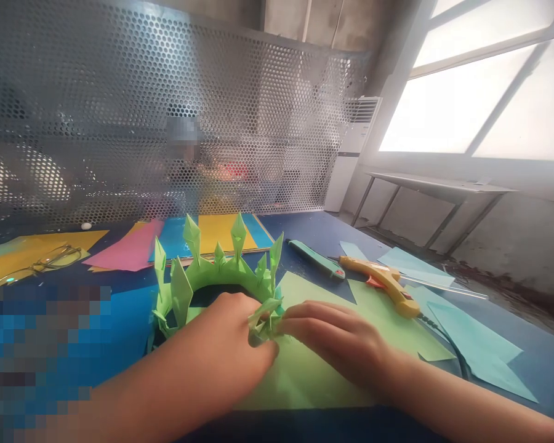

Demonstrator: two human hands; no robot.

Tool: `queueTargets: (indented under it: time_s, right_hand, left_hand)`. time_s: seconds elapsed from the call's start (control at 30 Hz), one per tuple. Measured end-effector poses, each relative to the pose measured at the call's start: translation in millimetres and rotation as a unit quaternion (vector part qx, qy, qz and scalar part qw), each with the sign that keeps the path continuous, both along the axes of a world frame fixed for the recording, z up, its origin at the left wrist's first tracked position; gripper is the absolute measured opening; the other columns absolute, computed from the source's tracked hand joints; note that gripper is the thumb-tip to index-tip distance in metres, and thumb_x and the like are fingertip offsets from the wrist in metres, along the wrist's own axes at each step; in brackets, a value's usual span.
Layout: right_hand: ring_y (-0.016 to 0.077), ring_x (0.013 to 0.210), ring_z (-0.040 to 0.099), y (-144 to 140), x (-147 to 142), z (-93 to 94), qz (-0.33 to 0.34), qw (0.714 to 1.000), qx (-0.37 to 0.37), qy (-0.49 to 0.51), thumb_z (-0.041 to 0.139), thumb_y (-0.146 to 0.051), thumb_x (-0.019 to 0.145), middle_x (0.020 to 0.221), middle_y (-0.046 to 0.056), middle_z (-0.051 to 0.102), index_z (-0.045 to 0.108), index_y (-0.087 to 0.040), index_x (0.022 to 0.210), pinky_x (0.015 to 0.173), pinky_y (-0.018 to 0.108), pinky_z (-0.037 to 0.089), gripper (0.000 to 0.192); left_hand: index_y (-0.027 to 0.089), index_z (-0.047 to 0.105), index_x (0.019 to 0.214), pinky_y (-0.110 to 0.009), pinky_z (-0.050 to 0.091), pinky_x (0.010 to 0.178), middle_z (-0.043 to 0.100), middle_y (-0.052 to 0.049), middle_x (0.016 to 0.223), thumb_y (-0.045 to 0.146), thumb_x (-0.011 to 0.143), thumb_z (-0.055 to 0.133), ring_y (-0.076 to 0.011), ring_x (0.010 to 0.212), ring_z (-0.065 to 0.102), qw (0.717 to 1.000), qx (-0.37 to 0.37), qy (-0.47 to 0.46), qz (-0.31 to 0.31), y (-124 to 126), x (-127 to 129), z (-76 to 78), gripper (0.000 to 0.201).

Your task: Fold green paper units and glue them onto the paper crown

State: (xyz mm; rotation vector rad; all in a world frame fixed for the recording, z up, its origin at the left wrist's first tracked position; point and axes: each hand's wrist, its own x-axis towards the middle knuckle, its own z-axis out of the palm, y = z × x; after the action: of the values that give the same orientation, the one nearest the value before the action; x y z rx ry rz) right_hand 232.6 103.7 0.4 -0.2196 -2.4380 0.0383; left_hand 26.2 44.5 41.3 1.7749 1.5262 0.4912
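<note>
A green folded-paper crown (203, 277) with several upright spikes stands on the dark blue table. My left hand (233, 335) and my right hand (339, 338) meet at its near right side, both pinching one folded green paper piece (265, 320) of the ring. The hands rest on a light green paper sheet (373, 320) that lies under the crown. The fingertips hide the exact joint between the piece and the ring.
A yellow hot glue gun (385, 282) and a teal utility knife (316, 258) lie to the right. Light blue paper pieces (477, 344) lie further right. Pink (129, 249), yellow and blue sheets and eyeglasses (44, 261) lie at the back left. A perforated metal screen (166, 111) closes off the rear.
</note>
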Motion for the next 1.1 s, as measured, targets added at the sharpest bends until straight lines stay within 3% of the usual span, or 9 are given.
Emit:
queueTargets:
  time_s: [0.23,0.43,0.6,0.87,1.1]
  right_hand:
    - [0.0134,0.083,0.072,-4,-1,2.0,-0.014,0.999,-0.005,0.038,0.044,-0.011,0.103,0.095,0.008,0.075,0.066,-0.017,0.108,0.075,0.021,0.059,0.024]
    - [0.0126,0.086,0.074,-6,0,3.8,-0.042,0.995,0.017,0.094,0.057,-0.007,0.095,0.097,0.007,0.076,0.068,-0.020,0.113,0.082,0.019,0.059,0.025]
    - [0.0123,0.081,0.073,-7,-3,2.9,-0.086,0.983,0.000,0.159,0.069,-0.003,0.086,0.095,0.004,0.075,0.065,-0.022,0.118,0.083,0.020,0.060,0.038]
    - [0.0141,0.076,0.073,-5,-4,11.2,-0.119,0.970,-0.041,0.209,0.072,-0.008,0.086,0.089,0.000,0.075,0.072,-0.024,0.092,0.074,0.024,0.062,0.017]
    - [0.0136,0.075,0.057,-6,0,10.7,-0.163,0.948,-0.059,0.266,0.077,-0.007,0.079,0.084,-0.002,0.051,0.075,-0.030,0.084,0.066,0.026,0.051,0.024]
  left_hand:
    - [0.019,0.062,0.062,-0.024,0.029,0.050,0.044,0.006,0.057,0.028,0.079,0.056,-0.0135,0.057,0.040,0.998,0.047,-0.022,0.039,1,6,-3.3,0.019]
    - [0.019,0.073,0.070,-0.022,0.035,0.050,0.063,0.003,0.062,0.029,0.082,0.059,-0.0162,0.062,0.053,0.991,0.109,-0.057,0.045,5,8,2.1,0.021]
    - [0.024,0.080,0.085,-0.021,0.041,0.047,0.072,0.002,0.066,0.030,0.085,0.061,-0.0197,0.068,0.066,0.980,0.168,-0.090,0.051,5,8,1.5,0.020]
    - [0.033,0.082,0.096,-0.018,0.056,0.067,0.081,0.006,0.078,0.023,0.087,0.062,-0.0165,0.080,0.075,0.950,0.261,-0.166,0.046,3,13,-2.1,0.024]
    - [0.031,0.083,0.087,-0.021,0.062,0.072,0.084,0.004,0.083,0.025,0.079,0.067,-0.0181,0.079,0.079,0.944,0.267,-0.167,0.096,1,18,-3.0,0.019]
